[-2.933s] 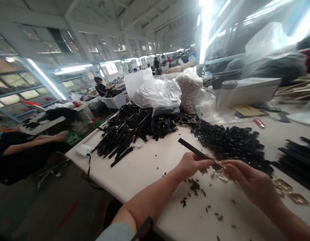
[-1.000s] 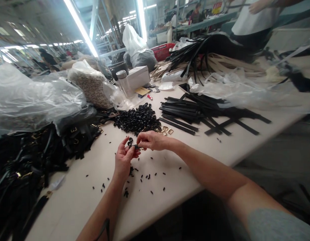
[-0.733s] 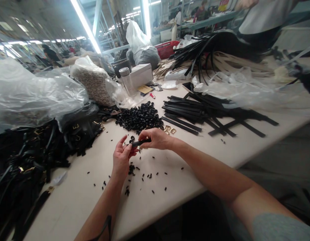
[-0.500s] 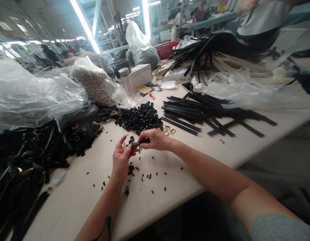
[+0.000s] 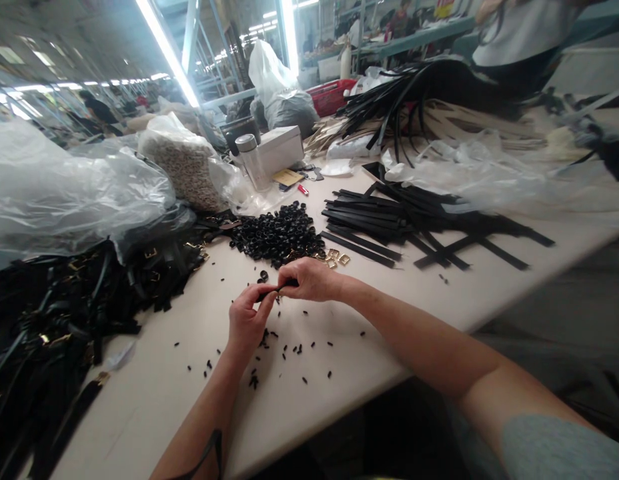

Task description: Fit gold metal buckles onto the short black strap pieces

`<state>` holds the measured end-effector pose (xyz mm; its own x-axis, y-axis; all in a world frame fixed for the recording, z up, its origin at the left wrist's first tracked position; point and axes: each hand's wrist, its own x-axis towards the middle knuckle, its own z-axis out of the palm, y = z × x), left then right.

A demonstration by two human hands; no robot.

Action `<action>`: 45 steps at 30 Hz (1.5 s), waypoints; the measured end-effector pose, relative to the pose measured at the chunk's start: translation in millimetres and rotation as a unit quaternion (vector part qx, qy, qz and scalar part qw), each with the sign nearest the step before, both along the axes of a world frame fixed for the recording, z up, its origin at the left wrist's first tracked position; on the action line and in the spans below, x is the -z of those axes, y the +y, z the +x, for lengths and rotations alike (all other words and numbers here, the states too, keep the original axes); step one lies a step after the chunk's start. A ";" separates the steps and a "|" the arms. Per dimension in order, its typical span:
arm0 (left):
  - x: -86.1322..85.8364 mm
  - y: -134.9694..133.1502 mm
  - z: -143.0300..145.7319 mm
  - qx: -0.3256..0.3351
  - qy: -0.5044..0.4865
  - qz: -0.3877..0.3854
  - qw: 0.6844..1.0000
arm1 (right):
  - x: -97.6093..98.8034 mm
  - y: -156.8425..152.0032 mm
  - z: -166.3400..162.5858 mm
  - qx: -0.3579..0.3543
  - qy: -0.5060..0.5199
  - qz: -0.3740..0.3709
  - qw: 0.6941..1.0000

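Bright tube lights [image 5: 167, 53] glare over a pale table [image 5: 349, 360], a blue-green bench [image 5: 424, 36] behind

Factory workshop: strip lights [image 5: 166, 52], heaped black straps [image 5: 364, 217], probably a workbench [image 5: 418, 40] behind.

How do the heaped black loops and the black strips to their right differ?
The black loops are small and ring-shaped; the black strips are long and flat. The loops lie jumbled in one heap; many strips lie roughly side by side, some crossing. Both are black, on the table.
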<state>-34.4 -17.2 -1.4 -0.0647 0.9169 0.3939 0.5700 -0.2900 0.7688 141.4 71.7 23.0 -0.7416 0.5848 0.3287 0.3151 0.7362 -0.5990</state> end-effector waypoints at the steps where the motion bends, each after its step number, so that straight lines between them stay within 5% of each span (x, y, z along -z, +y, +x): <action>1: -1.6 -0.9 0.9 -0.003 0.020 0.008 1.000 | -1.1 -0.7 0.0 0.000 -0.001 -0.006 1.000; 5: -3.8 -3.6 7.2 -0.017 0.034 0.034 0.999 | -5.1 -3.2 -0.4 -0.002 -0.003 -0.027 1.000; 8: 1.7 0.3 4.6 -0.032 -0.058 0.029 0.997 | -5.8 -2.4 0.7 -0.005 -0.001 -0.035 0.999; 11: 8.2 9.8 -12.9 -0.111 -0.159 0.073 0.978 | -6.5 1.4 4.4 0.009 0.008 -0.043 0.999; 15: 6.5 17.8 -39.3 -0.228 -0.133 0.095 0.960 | -11.1 4.8 9.1 0.025 0.024 -0.054 0.998; 19: -2.2 12.9 -33.4 -0.142 -0.230 -0.014 0.963 | -12.3 3.1 8.2 0.033 0.021 -0.045 0.998; 24: -6.5 6.7 -9.8 -0.083 -0.336 -0.121 0.930 | -4.9 0.2 3.5 0.045 0.001 -0.015 0.999; 39: -2.9 3.8 1.8 -0.039 -0.387 -0.176 0.904 | 9.4 -8.1 -7.8 0.025 -0.010 0.103 0.994; 45: 0.3 8.2 -20.9 -0.074 -0.335 -0.138 0.929 | 1.2 7.9 6.0 0.088 -0.066 0.144 0.983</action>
